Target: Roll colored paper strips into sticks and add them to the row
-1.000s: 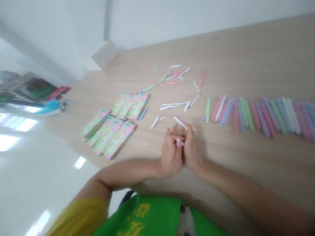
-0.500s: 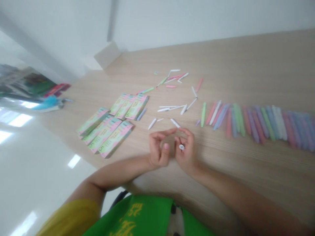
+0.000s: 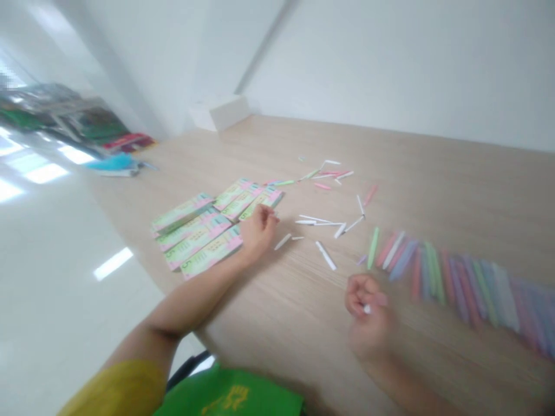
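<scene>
My left hand [image 3: 259,229] reaches out over the wooden table [image 3: 455,190] and rests by the right end of the green and pink packets [image 3: 203,228], where a bluish pen lay earlier; whether it grips anything is hidden by blur. My right hand [image 3: 367,318] is curled near the table's front, its fingers closed on a small white pen part [image 3: 367,309]. A row of pastel pens [image 3: 451,271] lies to its right and beyond. Loose white pen pieces [image 3: 325,255] lie between my two hands.
More scattered pen parts [image 3: 329,172] lie farther back. A white box [image 3: 219,111] stands at the table's far corner against the wall. Coloured goods [image 3: 87,130] sit on the floor at left. The table's left edge runs diagonally past the packets.
My hands have parted. The left went out to the packets, the right drew back to the right with the white part. The view has tilted and shifted.
</scene>
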Action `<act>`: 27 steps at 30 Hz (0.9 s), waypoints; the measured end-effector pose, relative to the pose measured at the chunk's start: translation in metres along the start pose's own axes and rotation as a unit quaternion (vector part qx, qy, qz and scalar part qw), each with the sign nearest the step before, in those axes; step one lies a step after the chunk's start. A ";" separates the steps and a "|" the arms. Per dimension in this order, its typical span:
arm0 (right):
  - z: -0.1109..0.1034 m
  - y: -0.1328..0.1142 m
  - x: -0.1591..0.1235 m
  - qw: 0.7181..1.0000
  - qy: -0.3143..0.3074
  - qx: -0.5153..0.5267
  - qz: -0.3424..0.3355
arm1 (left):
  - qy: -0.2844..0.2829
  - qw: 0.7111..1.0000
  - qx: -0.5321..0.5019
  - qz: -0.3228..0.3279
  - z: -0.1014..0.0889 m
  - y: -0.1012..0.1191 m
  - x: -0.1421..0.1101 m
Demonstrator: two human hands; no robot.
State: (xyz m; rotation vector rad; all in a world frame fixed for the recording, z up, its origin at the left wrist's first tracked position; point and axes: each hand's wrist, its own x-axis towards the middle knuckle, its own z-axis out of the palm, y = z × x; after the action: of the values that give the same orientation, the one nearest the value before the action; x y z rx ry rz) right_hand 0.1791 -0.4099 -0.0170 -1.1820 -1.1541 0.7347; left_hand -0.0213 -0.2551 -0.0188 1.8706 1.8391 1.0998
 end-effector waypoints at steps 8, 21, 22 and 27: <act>-0.009 0.027 0.005 0.923 -0.037 -0.177 -0.340 | 0.073 0.969 0.143 0.185 0.006 0.013 -0.008; -0.013 0.043 0.031 0.887 -0.022 -0.250 -0.388 | -0.107 0.893 0.237 0.368 0.091 0.050 0.024; -0.012 0.044 0.031 0.886 -0.022 -0.247 -0.392 | -0.099 0.886 0.247 0.379 0.093 0.050 0.024; -0.012 0.047 0.032 0.887 -0.025 -0.243 -0.392 | -0.077 0.881 0.269 0.381 0.090 0.047 0.021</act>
State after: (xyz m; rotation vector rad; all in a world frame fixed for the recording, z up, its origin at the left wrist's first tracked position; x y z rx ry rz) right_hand 0.2051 -0.3719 -0.0521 -0.9565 -1.7602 -0.1623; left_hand 0.0726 -0.2150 -0.0401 3.0646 1.4090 0.5910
